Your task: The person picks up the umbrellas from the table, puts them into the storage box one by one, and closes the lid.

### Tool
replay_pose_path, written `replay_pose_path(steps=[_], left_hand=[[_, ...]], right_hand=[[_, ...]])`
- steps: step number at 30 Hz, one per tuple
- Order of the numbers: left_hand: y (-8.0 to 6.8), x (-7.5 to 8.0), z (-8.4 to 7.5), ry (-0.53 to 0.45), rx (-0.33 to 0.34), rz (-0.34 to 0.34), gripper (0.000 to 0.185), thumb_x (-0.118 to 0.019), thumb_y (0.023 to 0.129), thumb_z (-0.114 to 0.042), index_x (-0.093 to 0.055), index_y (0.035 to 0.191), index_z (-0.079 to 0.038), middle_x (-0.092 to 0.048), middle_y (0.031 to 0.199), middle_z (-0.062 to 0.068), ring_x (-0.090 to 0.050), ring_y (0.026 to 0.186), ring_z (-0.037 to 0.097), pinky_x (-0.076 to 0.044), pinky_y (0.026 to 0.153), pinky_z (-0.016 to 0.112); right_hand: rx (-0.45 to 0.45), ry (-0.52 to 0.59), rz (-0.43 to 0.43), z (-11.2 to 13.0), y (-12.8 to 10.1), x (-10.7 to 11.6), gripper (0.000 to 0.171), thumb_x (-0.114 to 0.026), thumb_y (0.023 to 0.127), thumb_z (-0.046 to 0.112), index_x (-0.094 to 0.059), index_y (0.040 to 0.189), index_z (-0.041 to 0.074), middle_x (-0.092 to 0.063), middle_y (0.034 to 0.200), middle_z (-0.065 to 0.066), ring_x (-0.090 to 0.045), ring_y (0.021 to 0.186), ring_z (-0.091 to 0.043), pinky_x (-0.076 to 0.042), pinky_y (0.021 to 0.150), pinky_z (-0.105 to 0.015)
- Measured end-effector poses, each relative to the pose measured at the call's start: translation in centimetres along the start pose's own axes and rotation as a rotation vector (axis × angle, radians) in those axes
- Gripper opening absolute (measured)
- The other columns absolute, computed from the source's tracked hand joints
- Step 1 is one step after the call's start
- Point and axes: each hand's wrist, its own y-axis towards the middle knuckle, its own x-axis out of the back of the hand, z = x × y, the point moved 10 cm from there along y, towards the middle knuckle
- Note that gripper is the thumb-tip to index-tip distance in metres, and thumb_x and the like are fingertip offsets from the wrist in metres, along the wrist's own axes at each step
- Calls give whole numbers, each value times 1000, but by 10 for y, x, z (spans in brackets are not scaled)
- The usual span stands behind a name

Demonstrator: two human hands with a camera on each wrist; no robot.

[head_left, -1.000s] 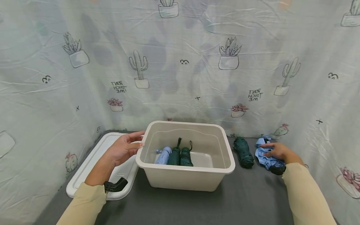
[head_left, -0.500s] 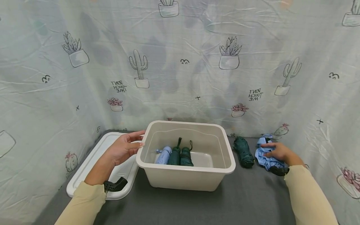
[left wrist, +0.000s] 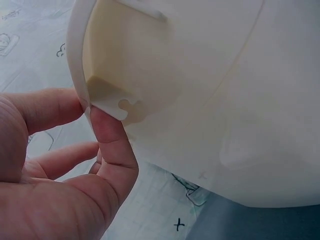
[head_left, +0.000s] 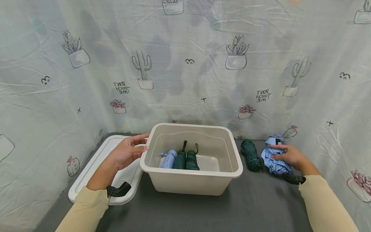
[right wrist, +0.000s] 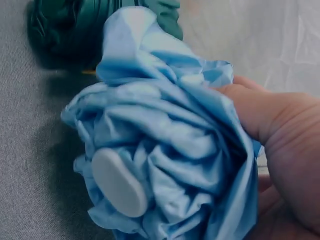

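My left hand (head_left: 129, 152) pinches the left rim of a beige plastic bin (head_left: 191, 183). The left wrist view shows those fingers (left wrist: 112, 145) bent up under the rim. Inside the bin lie a wrapped light-blue umbrella (head_left: 168, 159) and two dark green ones, a left umbrella (head_left: 180, 160) and a right umbrella (head_left: 191, 161). At the far right my right hand (head_left: 292, 156) grips a loosely bunched blue umbrella (right wrist: 165, 130). Its white handle end (right wrist: 119, 182) faces the right wrist camera. Most of that hand's fingers are hidden behind the fabric.
A bunched dark green umbrella (head_left: 251, 155) lies between the bin and the blue umbrella. The white lid (head_left: 101, 164) rests on the grey table (head_left: 185, 212) left of the bin, under my left forearm. A patterned curtain (head_left: 191, 80) hangs close behind and along both sides.
My right wrist and sleeve have shifted outward to the right, while the hand stays on the blue umbrella, which has turned slightly. My left hand keeps its place on the bin.
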Motion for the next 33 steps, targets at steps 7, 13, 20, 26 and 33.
replay_pose_path(steps=[7, 13, 20, 26, 33], left_hand=[[0, 0, -1, 9, -11, 0, 66, -66, 98, -2, -37, 157, 2, -55, 127, 12, -69, 104, 14, -61, 89, 26], [-1, -1, 0, 2, -7, 4, 67, -66, 97, -2, -36, 157, 1, -54, 129, 12, -69, 105, 14, -61, 89, 26], [-2, 0, -1, 9, -8, -2, 66, -67, 98, -4, -36, 157, 1, -54, 128, 13, -69, 104, 14, -61, 88, 25], [-2, -1, -2, -2, 0, -2, 67, -67, 98, -4, -36, 157, 1, -55, 128, 12, -69, 104, 14, -61, 88, 26], [-3, -1, -2, 5, 5, -5, 67, -66, 98, -4, -35, 157, 1, -53, 130, 12, -69, 104, 13, -61, 88, 25]], right_hand=[[49, -16, -46, 17, -9, 5, 75, -81, 89, 33, -49, 149, 1, -22, 159, -41, -26, 142, -61, -52, 100, -43], [48, 40, -48, 30, -22, 7, 74, -79, 91, 33, -47, 151, 2, -20, 160, -41, -25, 143, -61, -47, 77, -10], [39, 294, -7, 46, -31, 1, 62, -76, 94, 20, -53, 151, 15, -14, 164, -37, -58, 119, -19, -61, 80, -26], [29, 478, 48, 64, -38, -3, 58, -70, 98, 13, -53, 151, 31, -4, 166, -35, -65, 98, -4, -63, 80, -32], [71, 489, 61, 98, -48, -2, 66, -69, 98, 13, -42, 158, 23, -9, 166, -31, -62, 103, 0, -62, 82, -30]])
